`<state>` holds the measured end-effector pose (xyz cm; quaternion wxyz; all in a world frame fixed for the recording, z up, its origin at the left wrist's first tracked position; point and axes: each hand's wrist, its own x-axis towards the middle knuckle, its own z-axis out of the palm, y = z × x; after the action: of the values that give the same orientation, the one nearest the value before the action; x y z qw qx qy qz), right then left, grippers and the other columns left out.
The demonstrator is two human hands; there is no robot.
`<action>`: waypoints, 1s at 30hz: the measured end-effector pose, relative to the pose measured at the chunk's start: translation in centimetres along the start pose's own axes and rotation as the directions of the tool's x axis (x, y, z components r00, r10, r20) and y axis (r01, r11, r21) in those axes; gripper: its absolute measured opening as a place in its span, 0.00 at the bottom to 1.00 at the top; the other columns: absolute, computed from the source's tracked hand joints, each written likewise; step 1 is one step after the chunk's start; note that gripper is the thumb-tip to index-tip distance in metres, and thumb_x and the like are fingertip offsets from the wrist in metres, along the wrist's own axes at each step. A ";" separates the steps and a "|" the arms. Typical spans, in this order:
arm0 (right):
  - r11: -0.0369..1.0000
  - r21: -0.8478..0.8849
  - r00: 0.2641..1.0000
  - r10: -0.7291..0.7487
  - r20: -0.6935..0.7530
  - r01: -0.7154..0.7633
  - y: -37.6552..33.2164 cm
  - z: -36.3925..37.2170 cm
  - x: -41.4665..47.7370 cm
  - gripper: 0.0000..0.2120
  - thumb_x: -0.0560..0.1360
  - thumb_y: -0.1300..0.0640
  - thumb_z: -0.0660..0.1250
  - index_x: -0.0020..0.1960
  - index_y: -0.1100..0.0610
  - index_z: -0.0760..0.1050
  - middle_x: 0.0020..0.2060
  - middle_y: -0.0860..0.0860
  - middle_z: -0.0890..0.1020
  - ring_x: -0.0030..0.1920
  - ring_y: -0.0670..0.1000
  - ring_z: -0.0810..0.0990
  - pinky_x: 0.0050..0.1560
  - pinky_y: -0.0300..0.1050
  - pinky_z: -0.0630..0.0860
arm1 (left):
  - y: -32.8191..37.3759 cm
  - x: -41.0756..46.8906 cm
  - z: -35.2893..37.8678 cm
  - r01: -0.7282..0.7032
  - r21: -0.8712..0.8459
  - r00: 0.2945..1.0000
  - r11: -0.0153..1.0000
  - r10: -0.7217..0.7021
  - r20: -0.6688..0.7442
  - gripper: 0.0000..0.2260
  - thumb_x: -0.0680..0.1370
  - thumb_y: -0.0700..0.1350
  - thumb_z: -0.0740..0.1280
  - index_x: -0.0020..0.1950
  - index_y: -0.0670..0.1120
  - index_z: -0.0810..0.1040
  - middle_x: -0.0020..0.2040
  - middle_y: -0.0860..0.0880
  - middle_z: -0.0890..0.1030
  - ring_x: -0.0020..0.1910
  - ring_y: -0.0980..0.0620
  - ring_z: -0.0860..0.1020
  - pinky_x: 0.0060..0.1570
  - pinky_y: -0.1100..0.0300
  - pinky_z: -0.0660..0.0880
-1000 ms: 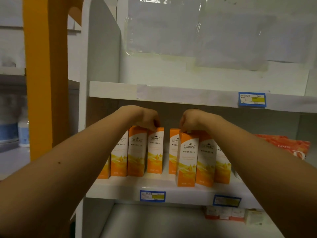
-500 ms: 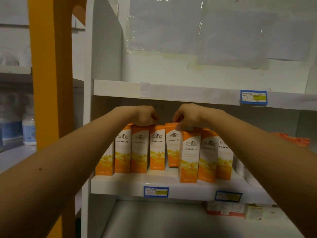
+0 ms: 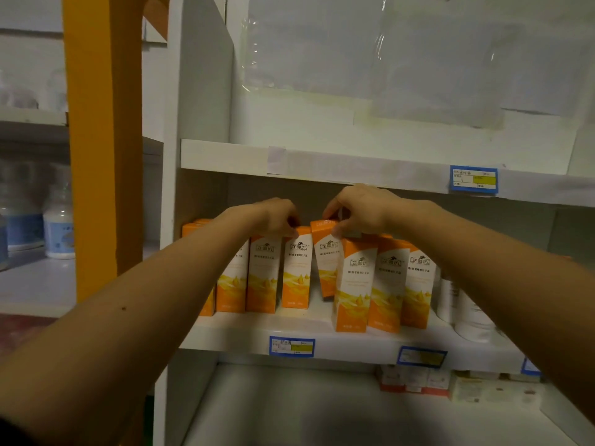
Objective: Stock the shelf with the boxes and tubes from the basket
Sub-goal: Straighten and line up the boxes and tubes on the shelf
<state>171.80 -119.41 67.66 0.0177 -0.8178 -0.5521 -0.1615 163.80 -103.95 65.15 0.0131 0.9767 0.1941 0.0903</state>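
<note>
Since half a second ago I've tipped the orange box (image 3: pixel 326 252) with my right hand (image 3: pixel 357 209) pinching its top, left hand (image 3: pixel 277 215) steadying the neighbouring box (image 3: pixel 297 265), mid-shelf (image 3: pixel 231 333) behind the front edge.

A tall orange post (image 3: pixel 103 149) stands in dim light. Right of it rises a white shelving side panel (image 3: pixel 196 107), with clear plastic sheeting (image 3: pixel 402 49) taped to the white back wall (image 3: pixel 289 123) beyond. Left of the post, grey shelves (image 3: pixel 32 123) (blurred) hold white bottles (image 3: pixel 59 226).
</note>
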 end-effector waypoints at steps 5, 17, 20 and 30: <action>0.998 0.052 1.000 -0.016 -0.001 0.016 0.0 0.3 0.6 0.20 0.74 0.52 0.67 0.65 0.52 0.73 0.59 0.51 0.77 0.57 0.52 0.76 0.57 0.47 0.75 | -0.4 0.5 0.2 0.022 -0.005 0.999 1.000 -0.022 -0.033 0.15 0.77 0.47 0.62 0.63 0.46 0.74 0.60 0.45 0.79 0.56 0.45 0.77 0.59 0.49 0.75; 0.971 0.240 0.997 -0.026 0.066 0.009 -0.6 0.7 1.7 0.17 0.74 0.53 0.67 0.62 0.54 0.76 0.59 0.51 0.79 0.54 0.49 0.74 0.59 0.46 0.73 | -0.6 -0.2 -0.1 0.029 -0.157 1.000 0.987 -0.030 -0.007 0.16 0.80 0.49 0.56 0.60 0.44 0.77 0.58 0.43 0.79 0.57 0.45 0.77 0.59 0.51 0.73; 0.959 0.283 0.999 -0.020 0.033 0.010 -1.1 1.2 1.9 0.17 0.73 0.53 0.69 0.61 0.54 0.77 0.59 0.51 0.79 0.53 0.48 0.74 0.57 0.43 0.71 | -0.6 -0.2 -0.2 0.058 -0.221 0.998 0.974 -0.065 -0.024 0.17 0.81 0.49 0.54 0.59 0.42 0.76 0.58 0.42 0.79 0.57 0.43 0.77 0.61 0.50 0.72; 0.924 0.378 0.997 0.069 -0.026 -0.054 -1.7 3.3 2.8 0.17 0.72 0.53 0.70 0.60 0.56 0.77 0.59 0.54 0.79 0.58 0.53 0.77 0.60 0.45 0.73 | -0.6 -1.4 -1.1 0.054 -0.243 0.985 0.968 -0.091 -0.146 0.19 0.81 0.47 0.54 0.68 0.40 0.70 0.66 0.40 0.74 0.63 0.43 0.74 0.63 0.52 0.70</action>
<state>171.98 -115.50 65.07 0.1903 -0.8127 -0.5465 -0.0675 162.10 -103.93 65.92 0.1183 0.9502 0.2180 0.1888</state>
